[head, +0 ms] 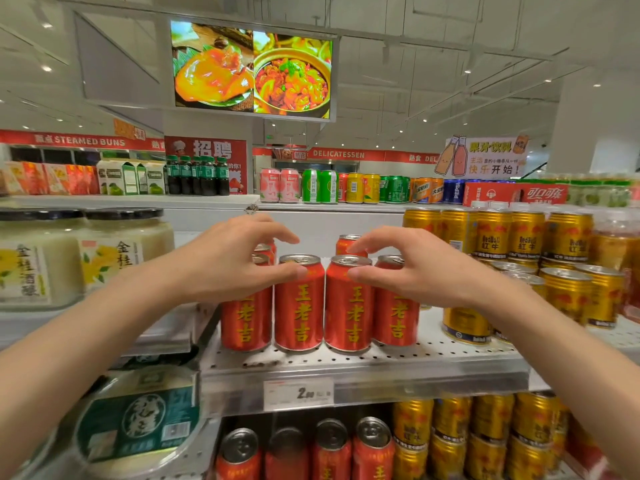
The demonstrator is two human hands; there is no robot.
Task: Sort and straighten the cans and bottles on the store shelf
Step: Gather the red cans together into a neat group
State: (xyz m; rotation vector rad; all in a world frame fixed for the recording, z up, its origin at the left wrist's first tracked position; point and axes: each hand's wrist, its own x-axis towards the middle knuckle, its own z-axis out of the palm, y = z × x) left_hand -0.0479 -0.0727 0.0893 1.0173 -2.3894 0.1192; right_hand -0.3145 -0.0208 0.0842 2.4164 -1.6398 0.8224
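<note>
Single head-worn wide-angle view, facing forward and slightly downward at close range toward the perforated shelf point(363, 355). The shelf sits centre-frame; ceiling appears above it, a lower tier below it. No second view overlaps.

The front row of cans point(322, 306) at the centre is red with yellow characters down each side and silver tops. At three o'clock the stacked cans point(519, 237) are gold with red lettering and emblems, some with a blue band at the base. At nine o'clock the jars point(83, 251) hold something creamy white under black lids, with white labels bearing yellow flowers. The shelf point(346, 362) below is pale grey metal dotted with small holes. At twelve o'clock a far row of cans point(332, 187) runs pink, green, yellow, orange and blue.
</note>
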